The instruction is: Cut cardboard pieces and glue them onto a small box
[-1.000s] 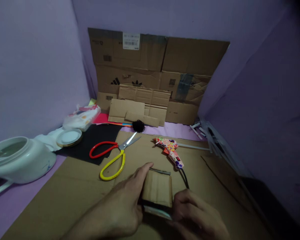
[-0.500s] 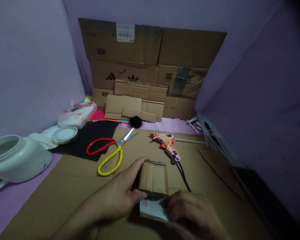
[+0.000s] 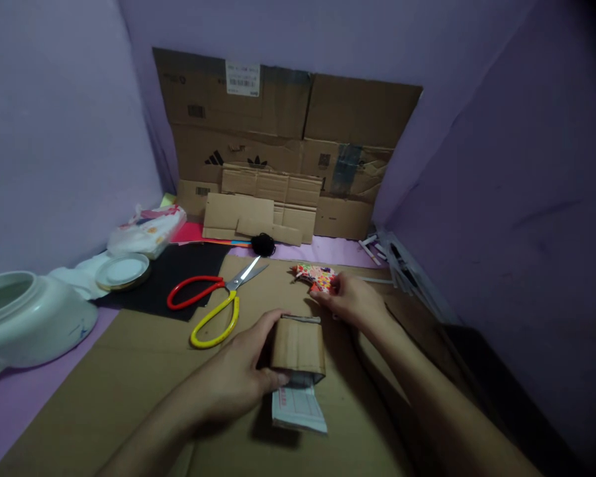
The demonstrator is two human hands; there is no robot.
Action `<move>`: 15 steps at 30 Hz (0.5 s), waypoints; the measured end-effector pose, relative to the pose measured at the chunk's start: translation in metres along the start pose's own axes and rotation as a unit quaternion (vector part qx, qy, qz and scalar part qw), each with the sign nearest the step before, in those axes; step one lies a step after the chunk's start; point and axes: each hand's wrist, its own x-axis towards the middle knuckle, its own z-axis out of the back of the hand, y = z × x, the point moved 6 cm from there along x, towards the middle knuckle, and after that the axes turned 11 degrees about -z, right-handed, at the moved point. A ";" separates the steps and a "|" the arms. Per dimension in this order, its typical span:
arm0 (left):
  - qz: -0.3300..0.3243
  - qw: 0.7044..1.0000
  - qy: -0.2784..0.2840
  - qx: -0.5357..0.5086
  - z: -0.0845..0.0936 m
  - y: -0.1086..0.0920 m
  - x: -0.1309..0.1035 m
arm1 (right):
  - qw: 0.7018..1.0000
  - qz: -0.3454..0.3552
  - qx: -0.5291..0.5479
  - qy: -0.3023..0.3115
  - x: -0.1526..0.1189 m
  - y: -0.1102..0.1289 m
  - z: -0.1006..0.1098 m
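My left hand [image 3: 251, 364] is closed on a small cardboard sleeve [image 3: 298, 344], with its thumb on the near edge and fingers along the left side. A printed white paper-covered flap [image 3: 298, 407] sticks out toward me from the sleeve's near end. My right hand [image 3: 355, 298] has its fingers around the handle of a flower-patterned glue gun [image 3: 315, 275], which lies on the cardboard sheet. The hand hides most of that handle. Left of the sleeve lie scissors [image 3: 232, 291] with one red and one yellow handle, blades parted.
A white ceramic pot [image 3: 54, 318] and a jar lid [image 3: 123, 270] stand at the left by black paper [image 3: 179, 255]. Black yarn [image 3: 263, 244] lies before the upright cardboard panel [image 3: 263, 119]. Clear glue sticks [image 3: 407, 265] lie at the back right; a dark object [image 3: 496, 371] is nearer.
My right hand has left the paper flap and reached forward to the glue gun's handle. My left hand still holds the sleeve. The whole view has shifted slightly.
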 end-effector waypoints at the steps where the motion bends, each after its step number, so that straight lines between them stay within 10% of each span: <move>1: -0.002 1.000 0.003 0.000 0.000 0.000 0.000 | 1.000 -0.012 0.009 0.005 0.006 0.001 -0.004; 7: -0.011 0.999 -0.003 0.050 0.002 0.000 0.001 | 0.978 -0.067 0.172 0.100 0.007 -0.009 -0.018; 15: -0.029 0.999 -0.002 0.032 0.001 0.000 0.001 | 0.888 -0.012 0.444 0.121 -0.062 -0.029 0.019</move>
